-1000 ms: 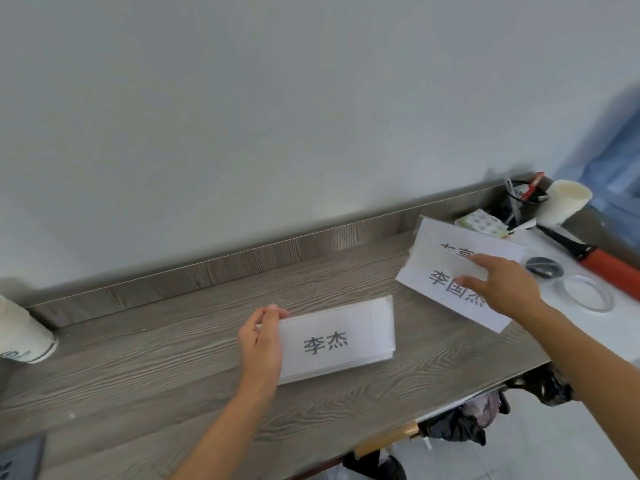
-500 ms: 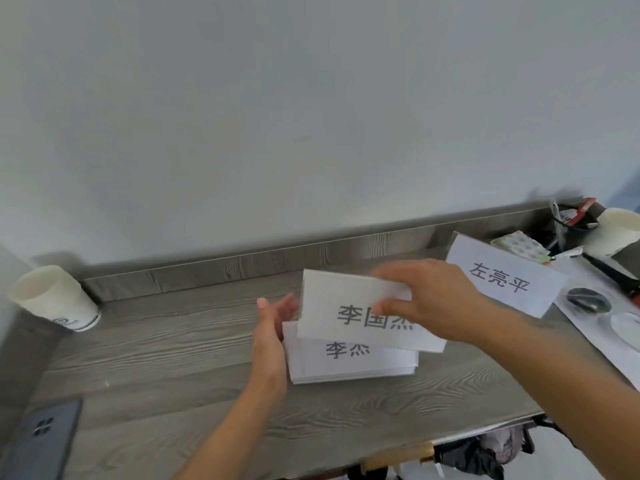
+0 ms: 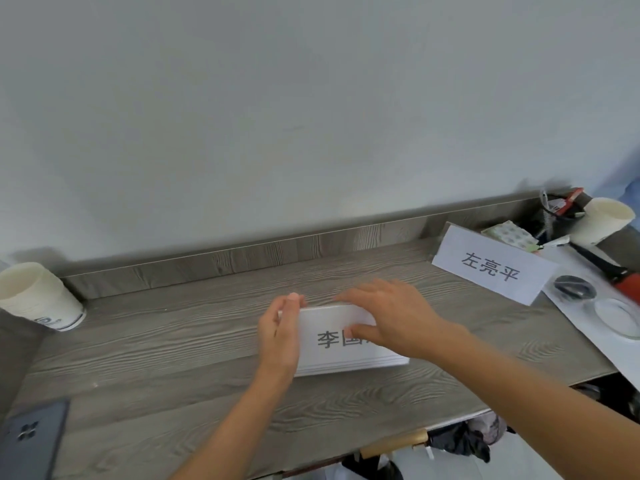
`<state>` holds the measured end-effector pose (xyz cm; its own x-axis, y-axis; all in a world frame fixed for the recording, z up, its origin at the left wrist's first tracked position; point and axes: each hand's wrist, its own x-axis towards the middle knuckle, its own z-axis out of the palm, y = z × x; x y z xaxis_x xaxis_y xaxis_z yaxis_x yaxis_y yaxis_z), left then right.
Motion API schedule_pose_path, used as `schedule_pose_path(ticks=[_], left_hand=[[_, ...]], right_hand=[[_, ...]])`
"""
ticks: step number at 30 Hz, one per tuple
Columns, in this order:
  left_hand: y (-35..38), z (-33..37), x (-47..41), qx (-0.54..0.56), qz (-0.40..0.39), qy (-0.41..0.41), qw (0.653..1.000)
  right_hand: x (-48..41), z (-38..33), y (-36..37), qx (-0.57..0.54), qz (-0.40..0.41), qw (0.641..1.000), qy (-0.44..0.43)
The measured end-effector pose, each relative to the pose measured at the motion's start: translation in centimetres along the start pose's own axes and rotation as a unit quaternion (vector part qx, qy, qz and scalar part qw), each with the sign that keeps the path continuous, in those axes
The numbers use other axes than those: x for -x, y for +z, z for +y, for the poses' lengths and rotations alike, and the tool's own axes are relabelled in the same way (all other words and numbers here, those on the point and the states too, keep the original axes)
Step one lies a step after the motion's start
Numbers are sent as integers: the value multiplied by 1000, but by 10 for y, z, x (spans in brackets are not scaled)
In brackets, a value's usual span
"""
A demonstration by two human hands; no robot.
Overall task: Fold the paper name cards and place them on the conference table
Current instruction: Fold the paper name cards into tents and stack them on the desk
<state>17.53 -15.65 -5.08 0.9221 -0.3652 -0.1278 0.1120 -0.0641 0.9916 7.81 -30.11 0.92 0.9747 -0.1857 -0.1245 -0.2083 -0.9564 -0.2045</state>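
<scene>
— Hands: what state, what position?
— Left hand (image 3: 280, 336) stands edge-on, fingers straight, against the left end of the name card stack (image 3: 322, 320). Right hand (image 3: 394, 320) lies flat over the stack's right half, fingers extended to the far edge, thumb on the printed face. Neither hand curls round anything. The two are apart, with the stack between them.
— Where does the stack sit?
— Flat on the table (image 3: 173, 341), near mid-width, between the front edge and the rear upstand (image 3: 242, 259). A second name card (image 3: 491, 270) sits to the right rear, well apart.
— Surface and room?
— Grey wood-grain top. A plain pale wall (image 3: 311, 116) rises behind the upstand.
— Edges and free space?
— Bare top runs from the stack leftward to the left paper cup (image 3: 38, 296) at the rear left corner. A phone (image 3: 31, 441) lies at the front left edge. The right end carries a white sheet (image 3: 588, 341), the right paper cup (image 3: 607, 220) and a pen holder (image 3: 561, 209). Both forearms cross the front edge.
</scene>
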Motion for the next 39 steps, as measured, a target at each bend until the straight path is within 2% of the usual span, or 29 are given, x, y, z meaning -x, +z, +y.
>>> schedule_pose_path(ticks=[2,5,8,12,18,24,28,31,33,35,39], left_hand=[[-1,1,-2,-42,-5,33,999],[-3,3,-9,-141,-10,114,983],[3,9,-11,-216,-6,167,962],[11,15,-10,-199,20,142,969],[18,12,-9,-181,77,135,971],[22,9,-11,-195,108,129,966],[23,8,-11,-171,119,101,973],[24,8,-10,-117,117,60,984],[21,11,-9,-56,111,9,992],[17,18,-6,5,97,-42,994],[11,29,2,109,54,-110,987]], right_hand=[[9,5,-7,-69,42,997,21],[27,35,-20,-157,188,965,97],[39,90,-24,-146,269,930,202],[45,174,-19,-84,229,910,336],[45,239,1,-11,102,914,391],[42,247,-10,-95,135,923,347],[37,205,-52,-128,200,942,237],[38,159,-90,-193,222,945,143],[38,126,-105,-199,203,955,79],[34,99,-105,-159,165,973,27],[17,62,-74,-92,91,991,-35]])
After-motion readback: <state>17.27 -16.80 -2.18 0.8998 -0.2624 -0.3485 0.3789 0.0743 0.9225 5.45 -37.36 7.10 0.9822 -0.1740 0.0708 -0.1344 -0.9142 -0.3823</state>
